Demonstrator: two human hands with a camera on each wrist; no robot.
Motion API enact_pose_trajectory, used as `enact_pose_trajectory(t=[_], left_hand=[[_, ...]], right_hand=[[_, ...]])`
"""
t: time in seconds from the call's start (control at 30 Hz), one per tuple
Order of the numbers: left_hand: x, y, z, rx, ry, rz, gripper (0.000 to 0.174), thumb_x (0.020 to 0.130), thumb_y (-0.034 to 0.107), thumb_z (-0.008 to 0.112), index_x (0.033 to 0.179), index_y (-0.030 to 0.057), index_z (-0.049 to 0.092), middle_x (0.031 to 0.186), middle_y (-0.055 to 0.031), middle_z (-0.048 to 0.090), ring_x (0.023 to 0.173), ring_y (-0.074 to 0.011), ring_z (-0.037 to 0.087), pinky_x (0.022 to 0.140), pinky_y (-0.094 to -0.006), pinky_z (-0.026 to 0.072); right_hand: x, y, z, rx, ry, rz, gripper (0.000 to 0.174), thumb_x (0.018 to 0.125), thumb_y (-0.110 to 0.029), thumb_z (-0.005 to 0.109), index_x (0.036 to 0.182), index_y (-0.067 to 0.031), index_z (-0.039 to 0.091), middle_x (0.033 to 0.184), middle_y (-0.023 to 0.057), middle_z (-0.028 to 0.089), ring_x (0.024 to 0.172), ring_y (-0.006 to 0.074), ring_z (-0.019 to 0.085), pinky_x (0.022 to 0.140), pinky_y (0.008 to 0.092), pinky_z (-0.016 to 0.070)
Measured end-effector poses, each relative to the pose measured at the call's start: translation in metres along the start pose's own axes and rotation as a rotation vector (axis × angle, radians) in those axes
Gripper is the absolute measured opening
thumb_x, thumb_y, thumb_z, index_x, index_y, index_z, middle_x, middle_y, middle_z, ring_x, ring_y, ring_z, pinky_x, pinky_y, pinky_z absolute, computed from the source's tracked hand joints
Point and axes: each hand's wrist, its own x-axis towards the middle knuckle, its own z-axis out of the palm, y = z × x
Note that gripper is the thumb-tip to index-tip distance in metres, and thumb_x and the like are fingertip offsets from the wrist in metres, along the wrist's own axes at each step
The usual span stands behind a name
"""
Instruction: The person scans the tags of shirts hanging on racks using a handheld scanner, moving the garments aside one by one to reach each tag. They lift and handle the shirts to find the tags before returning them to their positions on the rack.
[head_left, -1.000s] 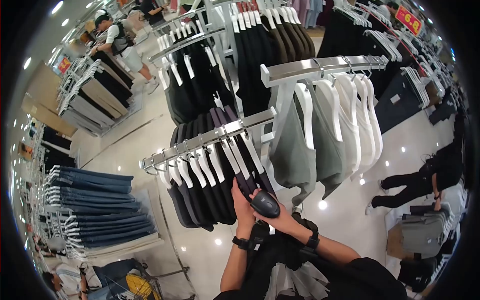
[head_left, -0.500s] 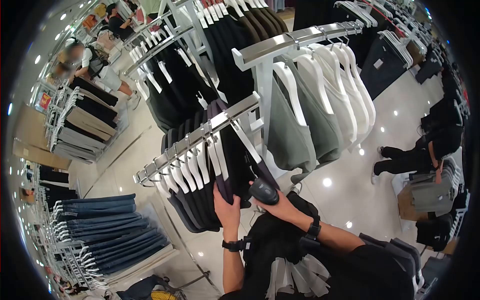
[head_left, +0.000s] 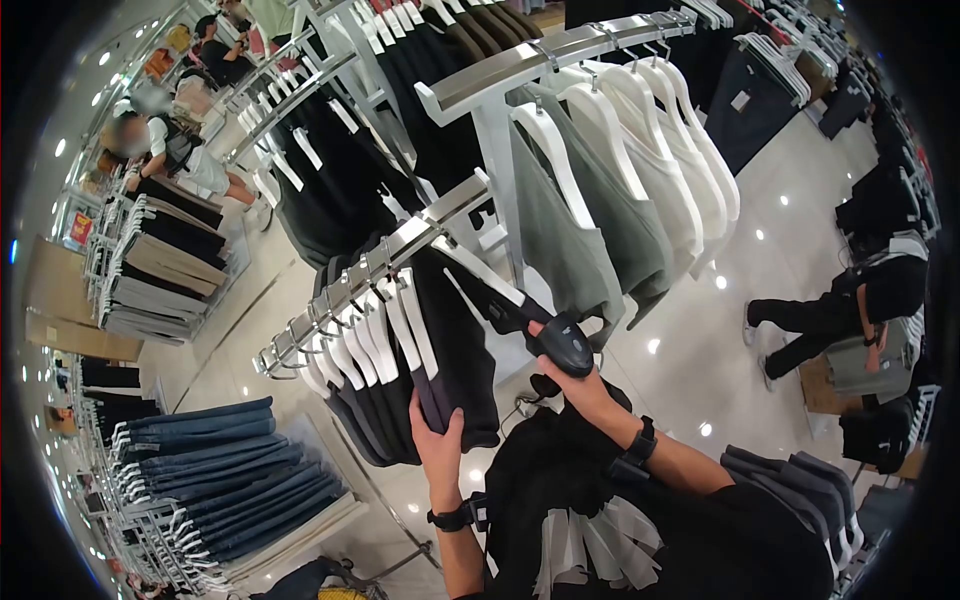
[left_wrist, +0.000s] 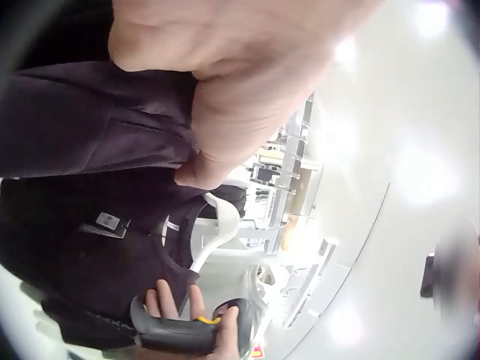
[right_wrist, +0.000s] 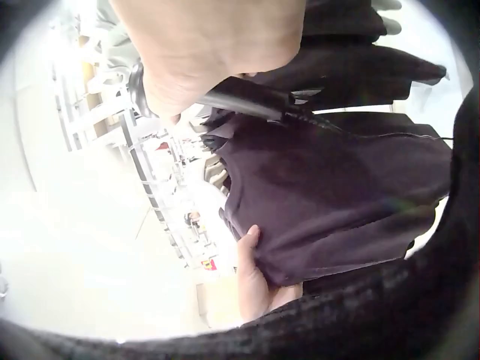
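Observation:
The left hand (head_left: 437,448) grips the edge of a dark purple-grey garment (head_left: 432,398) on a white hanger, among dark garments on the near rail (head_left: 400,245). The right hand (head_left: 582,390) holds a black handheld scanner (head_left: 565,347) beside a dark garment hanging at the rail's right end. In the left wrist view, a paper tag (left_wrist: 108,221) lies on the dark top, and the right hand's fingers wrap the scanner's handle (left_wrist: 176,334). A cable runs from the scanner's handle (right_wrist: 247,97) in the right wrist view, with the left thumb on the cloth (right_wrist: 300,217).
Grey-green and white tops (head_left: 640,180) hang on a higher rail (head_left: 560,60) at the right. Folded jeans (head_left: 220,450) hang at the lower left. A person in black (head_left: 885,300) stands at the right, another person (head_left: 190,155) at the upper left. Grey garments (head_left: 790,490) hang at lower right.
The hands have moved apart: the left hand shifted left onto the purple-grey garments, spreading them from the dark one at right, and the right hand moved right and up with the scanner.

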Motion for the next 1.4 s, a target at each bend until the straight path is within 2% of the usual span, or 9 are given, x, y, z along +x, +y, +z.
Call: enact_pose_trajectory(t=[0.07,0.27,0.63,0.73,0.8,0.83,0.93,1.1,1.4], left_hand=[[0.000,-0.007,-0.001,-0.236,-0.036,-0.066,0.077,0.093,0.007,0.081,0.161,-0.0052,0.046,0.146,-0.0186,0.062,0.131,-0.0253,0.064,0.114,-0.0370,0.0494],[-0.004,-0.002,-0.004,-0.382,-0.038,-0.124,0.077,0.092,-0.001,0.081,0.160,-0.0062,0.046,0.147,-0.0171,0.062,0.131,-0.0237,0.064,0.115,-0.0364,0.0501],[-0.011,-0.003,0.005,-0.368,-0.081,-0.091,0.066,0.104,0.002,0.075,0.161,-0.0078,0.044,0.148,-0.0163,0.064,0.131,-0.0217,0.065,0.116,-0.0357,0.0499],[-0.013,-0.005,0.012,-0.395,-0.101,-0.092,0.064,0.106,0.009,0.074,0.161,-0.0071,0.046,0.148,-0.0148,0.064,0.131,-0.0217,0.063,0.117,-0.0345,0.0463],[-0.013,-0.006,0.015,-0.385,-0.157,-0.090,0.062,0.107,0.011,0.074,0.160,-0.0071,0.048,0.146,-0.0142,0.065,0.130,-0.0202,0.064,0.115,-0.0341,0.0481],[-0.014,-0.004,0.018,-0.368,-0.155,-0.081,0.060,0.108,0.013,0.073,0.159,-0.0059,0.049,0.143,-0.0130,0.067,0.127,-0.0184,0.065,0.111,-0.0328,0.0500],[-0.017,0.001,0.019,-0.367,-0.191,-0.092,0.059,0.108,0.014,0.072,0.160,-0.0047,0.049,0.141,-0.0120,0.069,0.124,-0.0176,0.067,0.109,-0.0320,0.0515],[-0.018,-0.009,0.016,-0.430,-0.252,-0.026,0.057,0.109,0.014,0.071,0.159,-0.0038,0.050,0.139,-0.0131,0.071,0.123,-0.0177,0.068,0.109,-0.0325,0.0521],[-0.018,-0.010,-0.004,-0.280,-0.131,-0.023,0.053,0.107,0.012,0.067,0.155,-0.0066,0.053,0.137,-0.0141,0.070,0.123,-0.0201,0.066,0.111,-0.0345,0.0492]], right_hand=[[0.000,0.000,-0.003,-0.003,0.027,-0.011,0.055,0.107,-0.016,0.076,0.158,-0.0047,0.057,0.159,0.0025,0.063,0.141,0.0104,0.055,0.122,0.0295,0.0387],[0.000,-0.002,-0.005,-0.010,0.047,-0.047,0.053,0.107,-0.014,0.076,0.156,-0.0043,0.059,0.156,0.0032,0.064,0.142,0.0124,0.056,0.122,0.0312,0.0397],[-0.005,0.006,0.000,0.012,0.045,-0.040,0.051,0.106,-0.010,0.077,0.154,-0.0032,0.061,0.154,0.0040,0.066,0.141,0.0141,0.060,0.122,0.0324,0.0421],[-0.012,0.001,0.008,0.195,-0.260,0.066,0.052,0.105,-0.015,0.078,0.154,-0.0034,0.062,0.151,0.0038,0.069,0.137,0.0136,0.063,0.118,0.0306,0.0468],[-0.020,-0.011,0.018,-0.024,-0.361,0.156,0.055,0.104,-0.017,0.081,0.154,-0.0045,0.062,0.153,0.0033,0.068,0.137,0.0122,0.063,0.118,0.0308,0.0477],[-0.021,-0.012,0.023,-0.092,-0.441,0.039,0.059,0.103,-0.020,0.082,0.156,-0.0057,0.060,0.154,0.0030,0.068,0.136,0.0112,0.063,0.117,0.0330,0.0491],[-0.033,-0.022,0.034,-0.284,-0.466,0.001,0.071,0.097,-0.026,0.088,0.158,-0.0066,0.057,0.163,0.0127,0.056,0.144,0.0248,0.060,0.123,0.0378,0.0441],[-0.035,-0.030,0.032,-0.758,-0.507,-0.234,0.072,0.085,-0.018,0.086,0.152,-0.0084,0.061,0.162,0.0230,0.052,0.139,0.0429,0.062,0.115,0.0487,0.0536],[-0.020,-0.032,0.007,-0.977,-0.339,-0.281,0.075,0.080,-0.014,0.085,0.151,-0.0124,0.063,0.151,0.0224,0.059,0.126,0.0457,0.067,0.110,0.0497,0.0554]])
